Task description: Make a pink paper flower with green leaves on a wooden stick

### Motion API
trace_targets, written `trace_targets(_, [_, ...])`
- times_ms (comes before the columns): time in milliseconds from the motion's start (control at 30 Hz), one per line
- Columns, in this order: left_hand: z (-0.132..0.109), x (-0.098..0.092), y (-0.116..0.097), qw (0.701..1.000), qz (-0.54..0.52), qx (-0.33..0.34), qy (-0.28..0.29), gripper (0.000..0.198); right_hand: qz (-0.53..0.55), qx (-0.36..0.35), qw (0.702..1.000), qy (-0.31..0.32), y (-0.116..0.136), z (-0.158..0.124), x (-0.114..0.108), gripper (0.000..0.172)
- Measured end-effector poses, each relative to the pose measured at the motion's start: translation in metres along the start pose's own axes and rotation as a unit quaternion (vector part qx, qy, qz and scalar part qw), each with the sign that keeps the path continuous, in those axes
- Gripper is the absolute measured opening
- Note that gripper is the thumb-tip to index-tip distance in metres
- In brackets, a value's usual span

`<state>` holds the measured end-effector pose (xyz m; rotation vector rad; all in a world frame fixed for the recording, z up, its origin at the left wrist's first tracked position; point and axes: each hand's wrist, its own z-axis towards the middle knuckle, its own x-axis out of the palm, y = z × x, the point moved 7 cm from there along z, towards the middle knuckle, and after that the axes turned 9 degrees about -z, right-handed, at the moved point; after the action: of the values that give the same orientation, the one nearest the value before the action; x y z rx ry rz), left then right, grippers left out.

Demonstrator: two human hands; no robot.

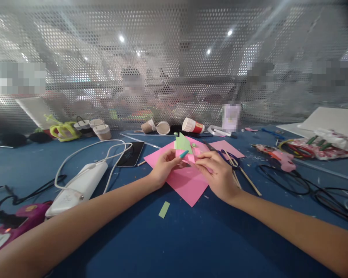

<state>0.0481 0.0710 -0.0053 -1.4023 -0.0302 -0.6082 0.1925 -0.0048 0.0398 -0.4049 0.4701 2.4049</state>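
Note:
My left hand pinches a small piece of pink paper between thumb and fingers, its thumb bearing a long blue nail. At the other end of that piece, my right hand also has its fingertips closed on it. Below both hands lies a larger pink sheet, turned cornerwise on the blue table. Green paper rests just beyond the fingers, partly hidden by them. A small green paper strip lies nearer to me. Beside my right hand are scissors with dark blue handles and several wooden sticks.
To the left are a black phone, a white power bank with a looping white cable, and a magenta device. Paper cups lie along the perforated metal screen. A pink glue gun and black cables lie right.

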Motion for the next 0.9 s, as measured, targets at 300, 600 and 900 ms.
trace_targets(300, [0.000, -0.001, -0.014, 0.976, 0.182, 0.123, -0.016, 0.031, 0.364, 0.365, 0.854, 0.071, -0.043, -0.021, 0.042, 0.020])
trace_targets(600, [-0.004, 0.009, -0.013, 0.988, 0.134, 0.081, 0.014, 0.034, 0.481, 0.444, 0.751, 0.087, -0.039, -0.030, 0.056, 0.028])
trace_targets(900, [-0.004, 0.009, -0.012, 0.989, 0.122, 0.076, 0.015, 0.027, 0.486, 0.473, 0.727, 0.107, -0.036, -0.035, 0.061, 0.032])
